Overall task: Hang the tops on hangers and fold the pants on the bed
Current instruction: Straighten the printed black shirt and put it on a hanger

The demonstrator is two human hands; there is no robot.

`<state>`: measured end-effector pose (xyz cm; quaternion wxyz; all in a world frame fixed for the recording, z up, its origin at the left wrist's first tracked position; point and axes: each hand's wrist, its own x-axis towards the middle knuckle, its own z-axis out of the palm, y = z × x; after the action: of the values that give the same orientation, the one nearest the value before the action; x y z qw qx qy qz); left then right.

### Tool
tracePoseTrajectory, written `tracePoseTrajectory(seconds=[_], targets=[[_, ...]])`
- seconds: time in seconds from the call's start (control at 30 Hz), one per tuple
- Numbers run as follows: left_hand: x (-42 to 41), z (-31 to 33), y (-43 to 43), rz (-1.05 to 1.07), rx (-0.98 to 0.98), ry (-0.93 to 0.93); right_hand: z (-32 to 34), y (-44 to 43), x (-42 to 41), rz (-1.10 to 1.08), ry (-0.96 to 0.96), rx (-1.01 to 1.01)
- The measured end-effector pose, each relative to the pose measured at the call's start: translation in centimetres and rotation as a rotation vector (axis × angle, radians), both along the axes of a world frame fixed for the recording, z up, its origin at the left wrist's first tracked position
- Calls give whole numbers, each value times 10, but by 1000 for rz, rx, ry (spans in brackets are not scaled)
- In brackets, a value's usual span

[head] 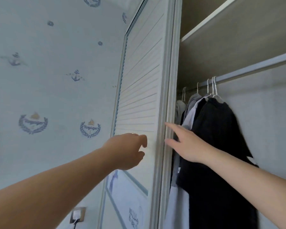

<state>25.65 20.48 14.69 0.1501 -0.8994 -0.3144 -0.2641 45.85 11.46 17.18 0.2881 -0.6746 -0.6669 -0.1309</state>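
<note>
- The left hand (129,151) is raised in front of the white louvred sliding wardrobe door (139,80), level with the lowest slats. Its fingers are loosely curled and hold nothing. A thin ring (133,133) shows on one finger.
- The right hand (186,143) reaches to the door's right edge with its fingers straight and spread, grasping nothing. The fingertips (168,125) lie against the ribbed edge strip; whether they press on it cannot be told.
- A black long top (218,138) hangs in the open wardrobe just right of the door edge, partly behind the right wrist.
- To its left, close together, hang a pale lilac shirt (188,116) and grey tops (194,98), the furthest half hidden by the door.
- All are on white hangers (214,86), hooked over the left end of the silver metal rail (254,68).
- A white shelf board (205,25) runs above the rail.
- Left of the door is pale blue wallpaper (56,88) printed with anchors and "Voyager" crests.
- Near the wall's lower edge sits a wall socket (78,214) with a white plug in it.
</note>
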Motion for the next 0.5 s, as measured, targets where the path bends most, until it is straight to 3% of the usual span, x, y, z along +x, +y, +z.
tracePoseTrajectory(seconds=[0.17, 0.5], targets=[[-129, -40, -13, 189, 61, 32, -46, 13, -114, 131, -168, -35], [-394, -171, -109, 592, -147, -3, -164, 0, -356, 566, -217, -160]])
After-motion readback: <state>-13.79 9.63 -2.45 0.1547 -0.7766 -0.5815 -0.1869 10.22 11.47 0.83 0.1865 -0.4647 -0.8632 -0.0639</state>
